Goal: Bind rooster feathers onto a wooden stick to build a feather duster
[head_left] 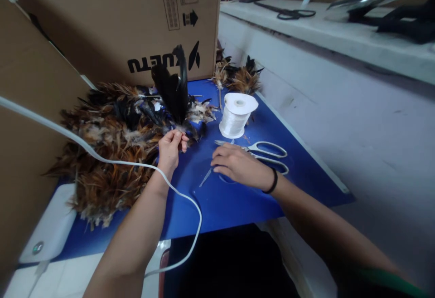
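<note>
Over table [244,205], two hands [172,147], one black feather bunch [172,91]

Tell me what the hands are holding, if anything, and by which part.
The left hand pinches black feathers at their lower end. The right hand is by the scissors; whether it holds anything cannot be told.

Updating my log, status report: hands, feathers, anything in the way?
Left hand pinching black feathers. Right hand near scissors, grip unclear. White cable looping across foreground, possible snag.
</note>
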`<action>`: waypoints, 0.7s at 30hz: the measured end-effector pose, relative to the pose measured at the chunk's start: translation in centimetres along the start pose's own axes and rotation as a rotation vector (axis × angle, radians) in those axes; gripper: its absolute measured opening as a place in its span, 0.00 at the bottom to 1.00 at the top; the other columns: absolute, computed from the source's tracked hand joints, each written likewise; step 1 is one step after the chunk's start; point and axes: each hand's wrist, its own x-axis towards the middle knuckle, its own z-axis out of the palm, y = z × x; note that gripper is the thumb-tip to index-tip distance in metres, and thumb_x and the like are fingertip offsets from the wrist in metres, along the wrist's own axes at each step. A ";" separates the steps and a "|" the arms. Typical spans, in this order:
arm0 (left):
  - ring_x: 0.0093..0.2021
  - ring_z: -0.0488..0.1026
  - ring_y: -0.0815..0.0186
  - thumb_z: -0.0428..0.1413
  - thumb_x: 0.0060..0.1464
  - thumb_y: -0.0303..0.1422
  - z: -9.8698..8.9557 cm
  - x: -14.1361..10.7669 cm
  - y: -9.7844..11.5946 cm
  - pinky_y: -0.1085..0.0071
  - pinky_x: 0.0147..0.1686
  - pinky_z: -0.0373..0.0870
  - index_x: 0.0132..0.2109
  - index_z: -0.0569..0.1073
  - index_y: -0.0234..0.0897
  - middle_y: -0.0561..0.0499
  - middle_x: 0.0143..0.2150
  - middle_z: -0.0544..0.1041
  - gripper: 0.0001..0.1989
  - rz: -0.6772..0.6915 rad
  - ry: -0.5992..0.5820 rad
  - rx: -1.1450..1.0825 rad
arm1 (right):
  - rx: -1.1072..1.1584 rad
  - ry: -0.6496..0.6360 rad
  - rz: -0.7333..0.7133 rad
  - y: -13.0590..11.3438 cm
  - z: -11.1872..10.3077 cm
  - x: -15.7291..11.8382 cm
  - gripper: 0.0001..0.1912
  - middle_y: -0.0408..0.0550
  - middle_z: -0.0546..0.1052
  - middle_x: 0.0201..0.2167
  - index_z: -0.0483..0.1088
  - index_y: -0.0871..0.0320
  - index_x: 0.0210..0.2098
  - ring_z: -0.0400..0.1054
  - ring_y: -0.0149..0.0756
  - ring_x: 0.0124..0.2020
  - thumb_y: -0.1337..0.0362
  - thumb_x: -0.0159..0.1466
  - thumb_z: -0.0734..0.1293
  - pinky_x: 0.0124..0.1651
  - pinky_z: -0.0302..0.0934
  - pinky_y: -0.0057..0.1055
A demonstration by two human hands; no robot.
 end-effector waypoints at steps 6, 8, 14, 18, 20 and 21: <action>0.16 0.62 0.77 0.59 0.47 0.39 0.0 -0.1 0.2 0.78 0.15 0.59 0.29 0.69 0.32 0.53 0.23 0.71 0.13 -0.005 0.004 0.008 | -0.083 -0.161 -0.061 -1.3 2.1 1.2 0.05 0.50 0.70 0.36 0.70 0.59 0.34 0.59 0.36 0.40 0.66 0.61 0.63 0.42 0.53 0.32; 0.16 0.62 0.77 0.59 0.47 0.39 0.0 0.0 0.2 0.78 0.15 0.59 0.28 0.69 0.32 0.53 0.23 0.71 0.13 0.001 0.012 0.008 | -0.102 -0.179 -0.056 -1.5 2.4 1.2 0.06 0.50 0.70 0.35 0.68 0.60 0.32 0.59 0.35 0.38 0.67 0.63 0.60 0.40 0.52 0.32; 0.16 0.62 0.77 0.59 0.47 0.38 -0.1 0.1 0.0 0.78 0.15 0.59 0.29 0.69 0.32 0.53 0.23 0.71 0.12 0.004 0.020 -0.002 | -0.026 -0.116 0.006 -1.4 2.3 0.8 0.07 0.50 0.69 0.32 0.64 0.61 0.32 0.60 0.33 0.34 0.68 0.65 0.56 0.40 0.53 0.31; 0.16 0.62 0.77 0.59 0.48 0.38 -0.1 0.1 0.1 0.78 0.15 0.59 0.28 0.69 0.32 0.53 0.23 0.71 0.12 -0.006 0.025 0.004 | 0.169 -0.052 0.102 -1.0 1.9 0.8 0.06 0.45 0.68 0.30 0.61 0.60 0.33 0.60 0.28 0.29 0.70 0.65 0.55 0.34 0.54 0.27; 0.16 0.62 0.77 0.59 0.47 0.38 -0.1 0.1 0.1 0.78 0.16 0.59 0.29 0.69 0.32 0.53 0.23 0.71 0.12 -0.011 0.029 -0.001 | 0.210 -0.010 0.114 -0.9 1.8 0.9 0.06 0.45 0.68 0.30 0.62 0.60 0.32 0.61 0.28 0.29 0.71 0.64 0.56 0.35 0.55 0.27; 0.16 0.62 0.77 0.59 0.47 0.38 -0.2 0.1 0.0 0.78 0.15 0.59 0.29 0.69 0.32 0.53 0.23 0.72 0.12 -0.013 0.031 -0.005 | 0.221 0.003 0.108 -0.8 1.7 1.0 0.06 0.45 0.68 0.30 0.63 0.60 0.33 0.61 0.28 0.30 0.71 0.65 0.56 0.36 0.56 0.27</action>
